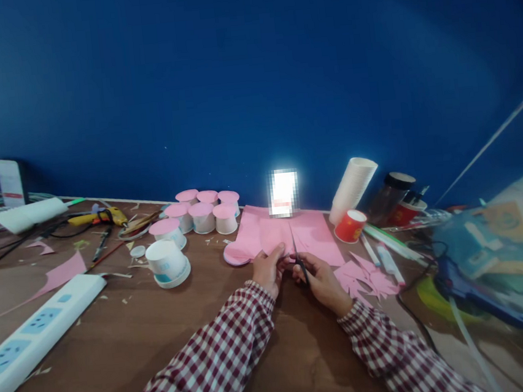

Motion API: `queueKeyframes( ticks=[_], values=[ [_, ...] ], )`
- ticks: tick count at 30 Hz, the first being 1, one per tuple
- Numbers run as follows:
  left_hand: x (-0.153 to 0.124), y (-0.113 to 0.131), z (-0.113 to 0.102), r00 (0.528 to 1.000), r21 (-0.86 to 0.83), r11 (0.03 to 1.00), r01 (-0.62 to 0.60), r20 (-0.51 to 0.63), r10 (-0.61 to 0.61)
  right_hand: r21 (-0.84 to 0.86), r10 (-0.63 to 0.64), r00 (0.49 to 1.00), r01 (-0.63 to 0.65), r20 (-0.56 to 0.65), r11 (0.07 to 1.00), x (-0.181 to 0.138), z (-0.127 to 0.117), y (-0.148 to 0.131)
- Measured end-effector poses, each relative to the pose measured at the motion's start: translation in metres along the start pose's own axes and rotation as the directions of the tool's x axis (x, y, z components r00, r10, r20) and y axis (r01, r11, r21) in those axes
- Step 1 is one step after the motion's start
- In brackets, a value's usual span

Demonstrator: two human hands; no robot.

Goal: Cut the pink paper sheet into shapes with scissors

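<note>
My left hand (267, 270) pinches a folded piece of pink paper (272, 237) at its near edge, fingers closed on it. My right hand (321, 282) is closed on the black handles of a pair of scissors (297, 257), whose blades point away from me into the pink paper. Both hands meet at the middle of the brown table (132, 344). More pink sheets (313, 231) lie flat just beyond the hands. Both arms wear red-and-white checked sleeves.
Several upturned white cups with pink tops (202, 211) and one upright white cup (166, 260) stand at the left. A white power strip (29, 335) lies near left. A cup stack (353, 187), red cup (350, 225), pink scraps (366, 278), pens and clutter sit right.
</note>
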State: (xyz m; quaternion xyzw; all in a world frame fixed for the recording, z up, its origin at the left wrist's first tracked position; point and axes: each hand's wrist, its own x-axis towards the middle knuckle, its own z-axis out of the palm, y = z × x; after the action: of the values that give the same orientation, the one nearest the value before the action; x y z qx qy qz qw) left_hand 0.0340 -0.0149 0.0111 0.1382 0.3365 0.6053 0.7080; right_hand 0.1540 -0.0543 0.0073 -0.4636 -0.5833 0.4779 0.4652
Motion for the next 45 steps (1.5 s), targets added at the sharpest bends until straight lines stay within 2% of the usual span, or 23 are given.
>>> queueKeyframes(
  ticks=[45],
  values=[
    [0.0007, 0.0014, 0.0000, 0.999, -0.013, 1.000, 0.006, -0.043, -0.006, -0.014, 0.004, 1.000, -0.004, -0.015, 1.000, 0.0005, -0.0001, 0.0034]
  ],
)
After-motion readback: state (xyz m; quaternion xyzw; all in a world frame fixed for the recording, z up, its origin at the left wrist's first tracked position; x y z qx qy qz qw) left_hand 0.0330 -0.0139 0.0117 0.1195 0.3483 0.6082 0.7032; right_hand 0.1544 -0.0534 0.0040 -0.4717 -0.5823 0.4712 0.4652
